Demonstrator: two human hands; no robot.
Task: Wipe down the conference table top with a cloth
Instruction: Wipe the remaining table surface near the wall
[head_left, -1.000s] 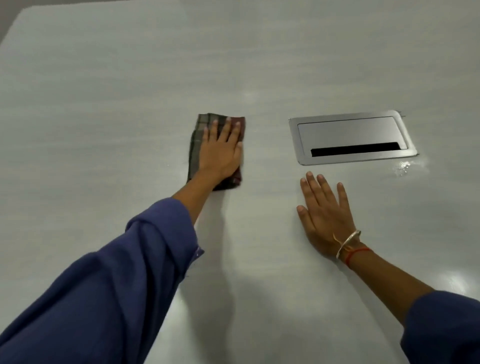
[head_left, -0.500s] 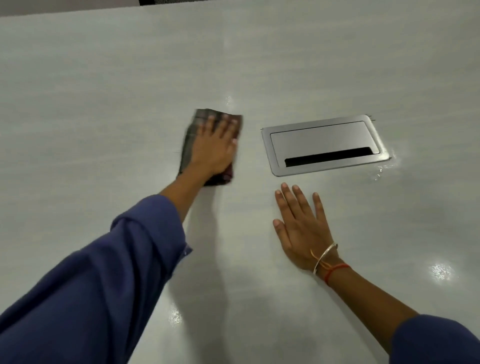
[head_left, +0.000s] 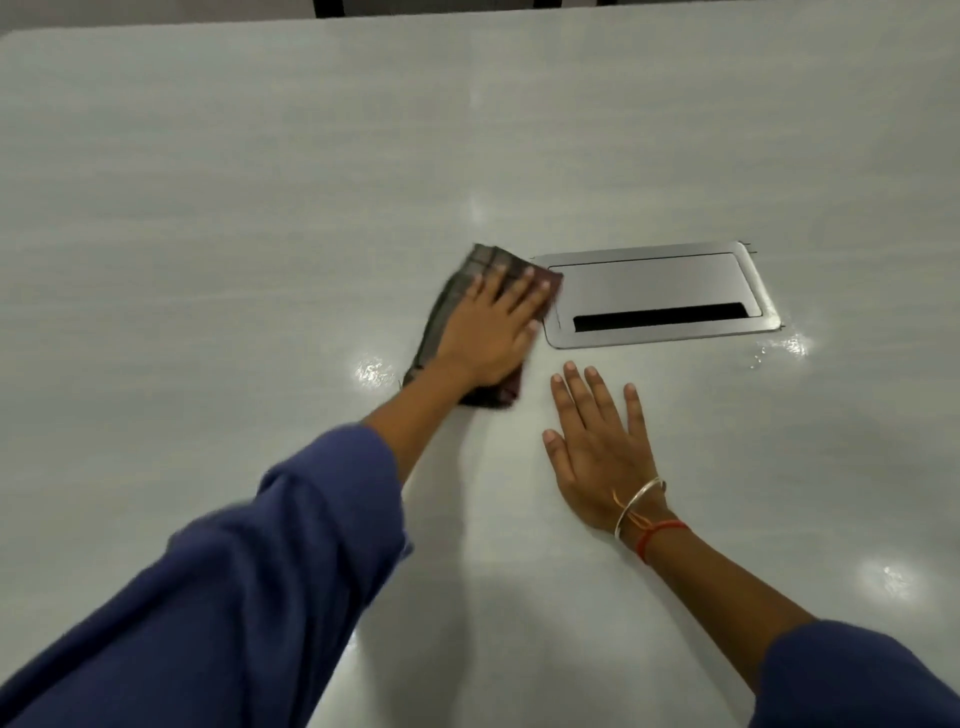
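no readable text, labels, brands, numbers or signs anywhere

The table (head_left: 260, 208) top is smooth and glossy, pale with faint streaky grain and bright glare spots, the checked cloth (head_left: 452, 291) is matt woven fabric, the hatch (head_left: 644, 283) is brushed satin metal, the bangle (head_left: 641, 501) polished metal, and the sleeves (head_left: 234, 597) matt cloth.

Office meeting room: table (head_left: 260, 208) with cable hatch (head_left: 654, 299).
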